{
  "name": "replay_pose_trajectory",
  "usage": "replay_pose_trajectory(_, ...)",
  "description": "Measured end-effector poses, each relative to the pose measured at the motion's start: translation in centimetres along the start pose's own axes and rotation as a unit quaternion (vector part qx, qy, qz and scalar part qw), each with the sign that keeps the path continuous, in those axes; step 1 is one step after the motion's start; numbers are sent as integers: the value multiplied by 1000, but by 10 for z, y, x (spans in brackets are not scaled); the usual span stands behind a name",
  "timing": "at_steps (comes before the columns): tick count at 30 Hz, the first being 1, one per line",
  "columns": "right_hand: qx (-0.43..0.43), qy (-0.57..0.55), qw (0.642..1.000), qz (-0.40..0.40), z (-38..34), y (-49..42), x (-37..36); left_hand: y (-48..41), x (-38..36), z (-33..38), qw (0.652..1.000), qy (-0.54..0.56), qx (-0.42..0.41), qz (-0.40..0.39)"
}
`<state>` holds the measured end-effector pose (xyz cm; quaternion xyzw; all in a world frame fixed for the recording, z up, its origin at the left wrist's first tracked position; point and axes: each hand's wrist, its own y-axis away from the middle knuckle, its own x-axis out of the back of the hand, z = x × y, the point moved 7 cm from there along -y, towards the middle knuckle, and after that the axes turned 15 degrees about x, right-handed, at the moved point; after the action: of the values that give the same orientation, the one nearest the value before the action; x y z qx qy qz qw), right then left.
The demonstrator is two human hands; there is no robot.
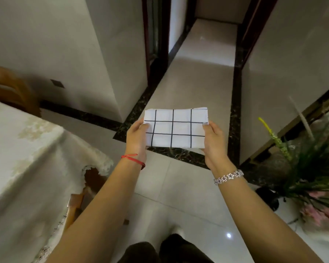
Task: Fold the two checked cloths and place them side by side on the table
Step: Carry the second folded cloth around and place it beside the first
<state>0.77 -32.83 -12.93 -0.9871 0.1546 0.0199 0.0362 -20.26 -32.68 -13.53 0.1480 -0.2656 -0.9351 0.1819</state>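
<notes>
Holding one folded checked cloth (176,128) flat in the air over the floor (190,88), out in front of the body. Left hand (136,138) is pinching the cloth's left edge, thumb on top. Right hand (214,139) is pinching the right edge, thumb on top too. Cloth is sitting folded into a small rectangle, layers showing at its far right corner. Table (27,149) with its pale covering is standing well apart to the left. Second cloth isn't showing in frame.

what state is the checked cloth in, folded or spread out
Folded. The checked cloth is a small rectangle with layered edges at its top right corner, held between the left hand and right hand.
</notes>
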Motion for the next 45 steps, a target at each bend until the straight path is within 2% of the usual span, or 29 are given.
replay_pose_trajectory(12, -15, -13, 992, -124, 14, -105, -89, -76, 7, 49, 994, 46, -19, 95)
replay_pose_trajectory(29, -26, -6, 966, -257, 37, -213, -321, -229, 107, 166, 973, 98, -48, 206)
replay_pose_trajectory(36, -33, -14, 945, -326, 45, -222, -414, -253, 164, 189, 949, 128, -64, 282)
replay_pose_trajectory(45, -12, -10, 892, -452, 49, -233, -534, -273, 224, 218, 889, 172, -88, 416)
